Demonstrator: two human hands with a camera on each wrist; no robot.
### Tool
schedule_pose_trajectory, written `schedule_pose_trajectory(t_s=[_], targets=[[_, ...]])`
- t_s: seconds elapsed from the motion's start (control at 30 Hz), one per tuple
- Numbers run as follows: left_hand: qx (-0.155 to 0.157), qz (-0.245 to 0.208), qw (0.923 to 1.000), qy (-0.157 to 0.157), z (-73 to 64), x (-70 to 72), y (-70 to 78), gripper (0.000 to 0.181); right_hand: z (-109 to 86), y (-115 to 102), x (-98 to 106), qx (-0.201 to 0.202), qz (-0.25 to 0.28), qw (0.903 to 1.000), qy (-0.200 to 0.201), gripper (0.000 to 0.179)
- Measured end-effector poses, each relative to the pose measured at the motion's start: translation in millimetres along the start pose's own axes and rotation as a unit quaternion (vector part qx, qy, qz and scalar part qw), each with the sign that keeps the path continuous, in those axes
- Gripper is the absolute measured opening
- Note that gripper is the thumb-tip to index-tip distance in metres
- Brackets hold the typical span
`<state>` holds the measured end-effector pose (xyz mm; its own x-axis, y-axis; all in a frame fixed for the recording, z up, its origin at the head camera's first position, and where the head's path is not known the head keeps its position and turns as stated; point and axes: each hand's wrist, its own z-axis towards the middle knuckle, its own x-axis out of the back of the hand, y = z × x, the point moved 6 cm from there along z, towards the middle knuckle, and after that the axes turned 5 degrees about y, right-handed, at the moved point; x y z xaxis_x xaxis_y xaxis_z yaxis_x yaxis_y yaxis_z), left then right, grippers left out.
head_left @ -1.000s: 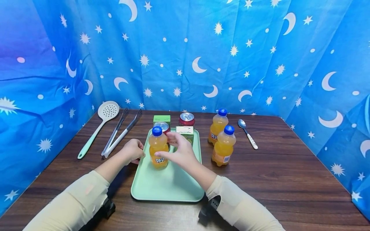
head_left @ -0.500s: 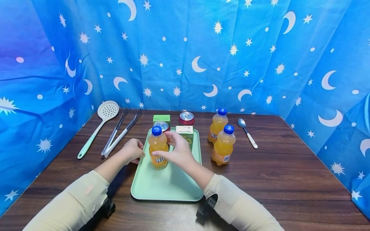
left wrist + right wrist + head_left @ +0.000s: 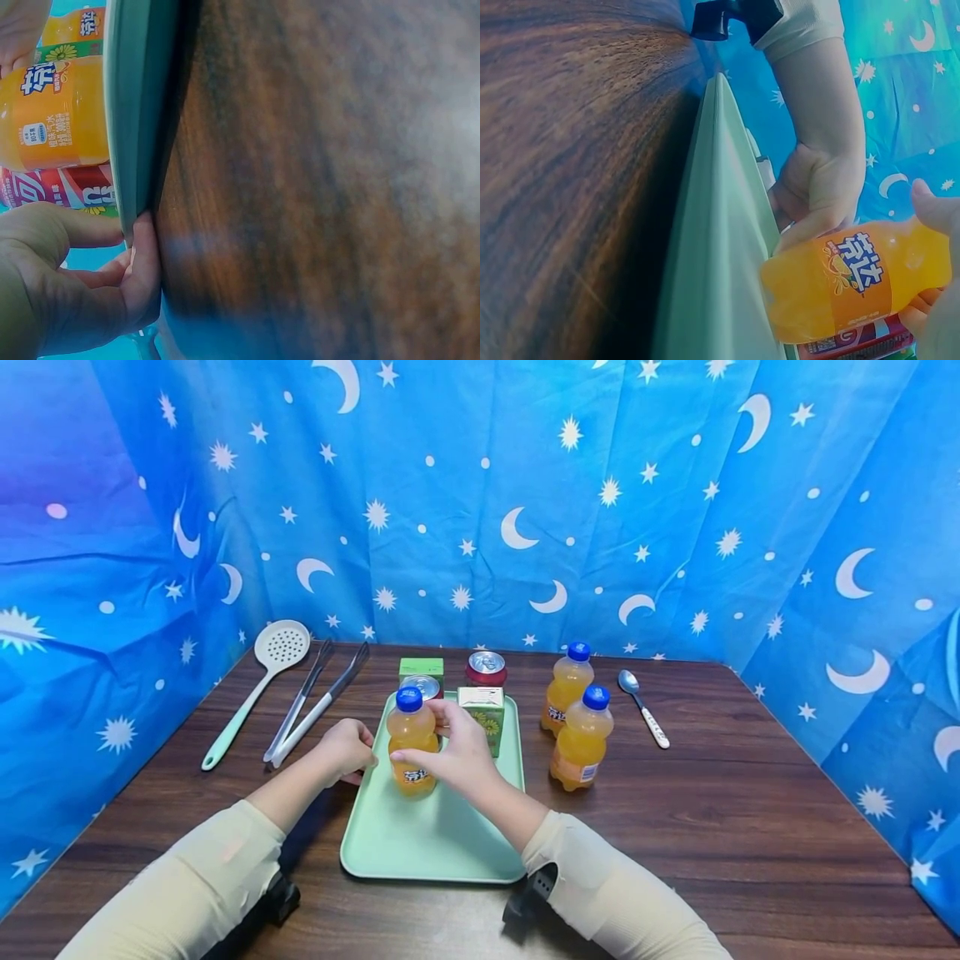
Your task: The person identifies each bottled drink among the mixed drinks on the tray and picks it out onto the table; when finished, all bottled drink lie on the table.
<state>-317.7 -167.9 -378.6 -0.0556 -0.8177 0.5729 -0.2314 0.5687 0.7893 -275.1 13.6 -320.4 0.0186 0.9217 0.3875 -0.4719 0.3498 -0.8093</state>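
My left hand (image 3: 347, 752) pinches the left rim of a light green tray (image 3: 420, 860); in the left wrist view, the thumb of the left hand (image 3: 82, 277) lies on the rim's inside and fingers on its outside. My right hand (image 3: 468, 752) is curled round an orange soda bottle (image 3: 411, 743) with a blue cap, standing upright on the tray. In the right wrist view, fingers touch the bottle (image 3: 840, 281) and the thumb lies along its other side. Behind the bottle are a soda can (image 3: 422, 685) and a green drink carton (image 3: 483, 718).
At the back are another green carton (image 3: 422, 668) and a red can (image 3: 486, 670). Two more orange soda bottles (image 3: 581, 743) stand right of the tray, beside a spoon (image 3: 643, 710). Tongs (image 3: 311, 718) and a skimmer (image 3: 281, 647) lie at left. A blue curtain (image 3: 480, 527) surrounds the table.
My right hand has shifted slightly left around the bottle, its thumb reaching further across the front. The bottle, tray and left hand stay in place.
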Motion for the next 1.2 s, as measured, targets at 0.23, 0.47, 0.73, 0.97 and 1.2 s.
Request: schedule_pose_trajectory(t_s=[0.23, 0.47, 0.73, 0.97, 1.2], targets=[[-0.002, 0.004, 1.0000, 0.003, 2.6, -0.3, -1.4, 0.022, 1.2, -1, -2, 0.016, -0.022, 0.9995, 0.013, 0.066], [-0.003, 0.001, 1.0000, 0.001, 3.5, -0.2, -2.8, 0.022, 1.0, -4, -2, 0.032, -0.031, 0.9988, 0.019, 0.061], [-0.002, 0.003, 1.0000, 0.000, 2.4, -0.2, -2.3, 0.023, 0.0, -7, -2, 0.035, -0.025, 0.9988, 0.023, 0.058], [-0.004, -0.004, 1.0000, -0.002, 2.6, -0.6, -2.1, 0.023, -1.3, -6, 1, 0.021, -0.010, 0.9996, 0.018, 0.057], [-0.001, -0.006, 1.0000, -0.002, 2.0, -1.0, -2.4, 0.025, -3.7, -6, 8, 0.014, 0.004, 0.9998, 0.016, 0.056]])
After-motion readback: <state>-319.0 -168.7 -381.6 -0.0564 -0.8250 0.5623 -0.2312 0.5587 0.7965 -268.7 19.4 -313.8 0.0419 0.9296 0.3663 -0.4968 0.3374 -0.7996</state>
